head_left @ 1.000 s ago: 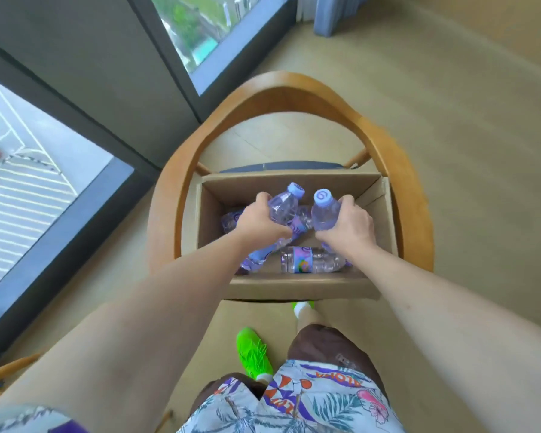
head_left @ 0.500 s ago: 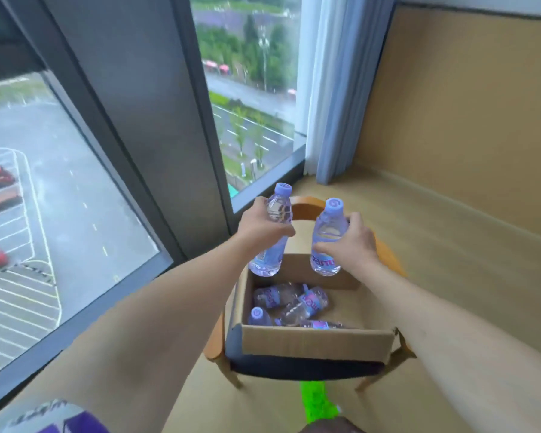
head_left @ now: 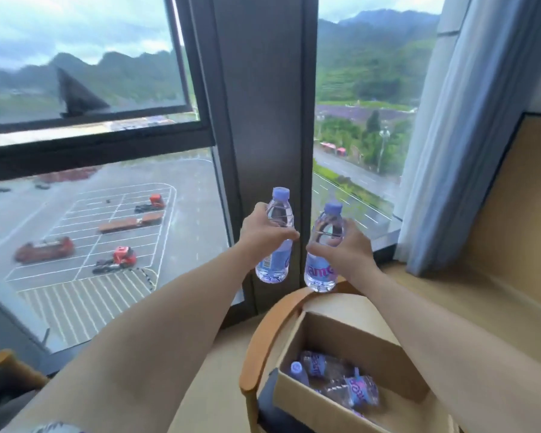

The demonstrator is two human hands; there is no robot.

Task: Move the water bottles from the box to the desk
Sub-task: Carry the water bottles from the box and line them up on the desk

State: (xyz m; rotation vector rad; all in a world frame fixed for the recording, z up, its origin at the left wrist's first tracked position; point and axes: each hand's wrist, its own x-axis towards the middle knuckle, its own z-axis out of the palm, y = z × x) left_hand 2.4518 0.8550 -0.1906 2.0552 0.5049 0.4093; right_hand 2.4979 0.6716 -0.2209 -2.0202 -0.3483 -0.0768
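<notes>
Cardboard makes the box [head_left: 366,342] at the lower right of the frame, open-topped and resting on the seat of a wooden chair [head_left: 263,335] whose curved back rail arcs round its left side. Several bottles [head_left: 334,378] with purple labels and caps lie on their sides in the box's bottom. Two bare forearms reach up from the lower edge toward the centre. The left hand [head_left: 263,234] curls its fingers and thumb round the middle of one upright bottle [head_left: 275,242], held in the air to the left of the chair back and clear of the box. The right hand [head_left: 345,248] grips a second upright bottle [head_left: 324,254] the same way, just beside the first and apart from it, its base hanging over the top of the chair rail. Behind them stands a dark window frame [head_left: 263,120]. A pale blue curtain [head_left: 450,135] hangs at the right. Through the glass, a wet car park [head_left: 107,232] with red trucks fills the left, and green hills rise in the upper part.
</notes>
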